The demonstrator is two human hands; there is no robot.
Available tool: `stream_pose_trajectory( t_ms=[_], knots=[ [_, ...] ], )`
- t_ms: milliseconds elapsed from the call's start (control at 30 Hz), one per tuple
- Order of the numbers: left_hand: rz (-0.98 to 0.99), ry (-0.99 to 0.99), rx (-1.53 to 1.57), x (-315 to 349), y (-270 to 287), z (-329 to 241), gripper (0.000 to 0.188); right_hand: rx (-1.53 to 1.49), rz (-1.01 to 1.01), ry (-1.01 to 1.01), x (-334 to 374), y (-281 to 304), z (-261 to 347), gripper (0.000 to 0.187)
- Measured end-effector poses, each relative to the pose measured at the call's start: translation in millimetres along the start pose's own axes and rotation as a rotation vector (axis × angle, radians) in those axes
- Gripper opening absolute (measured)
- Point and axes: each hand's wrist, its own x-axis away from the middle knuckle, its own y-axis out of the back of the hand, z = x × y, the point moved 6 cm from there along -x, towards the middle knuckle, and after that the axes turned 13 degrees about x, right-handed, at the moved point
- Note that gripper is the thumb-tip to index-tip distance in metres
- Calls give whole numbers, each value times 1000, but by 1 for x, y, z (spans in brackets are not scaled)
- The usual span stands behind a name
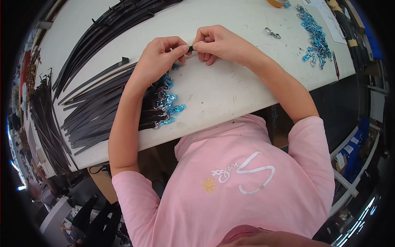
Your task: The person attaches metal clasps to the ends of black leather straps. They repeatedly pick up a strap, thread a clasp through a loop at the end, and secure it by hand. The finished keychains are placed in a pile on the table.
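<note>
Above the white table, my left hand [161, 55] and my right hand [218, 44] meet fingertip to fingertip. Both are closed in a pinch on the end of a black strap [190, 49]; only a short dark bit shows between the fingers. Under my left forearm lies a row of flat black straps [96, 109], whose right ends carry metal clasps in blue film [168, 103]. To the right of my right hand, a bare silver snap hook [272, 33] lies by itself. Farther right is a heap of blue-wrapped clasps [316, 35].
A long bundle of black straps [88, 45] curves along the far left of the table [230, 92]. More thin black straps [48, 119] hang over its left edge. A thin pointed tool [336, 66] lies by the right edge, and an amber container [276, 3] stands at the back.
</note>
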Motion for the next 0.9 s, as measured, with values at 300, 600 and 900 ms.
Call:
stream_pose_trajectory(
  t_ms=[300, 600, 900],
  knots=[
    [3, -161, 15, 7, 0, 2, 22, -28, -9, -11, 5, 1, 1, 19],
    [-37, -223, -21, 8, 0, 2, 19, -20, -14, 17, 6, 1, 1, 20],
    [-65, -224, -23, 8, -1, 4, 18, -26, -3, 6, 7, 2, 3, 21]
  ],
)
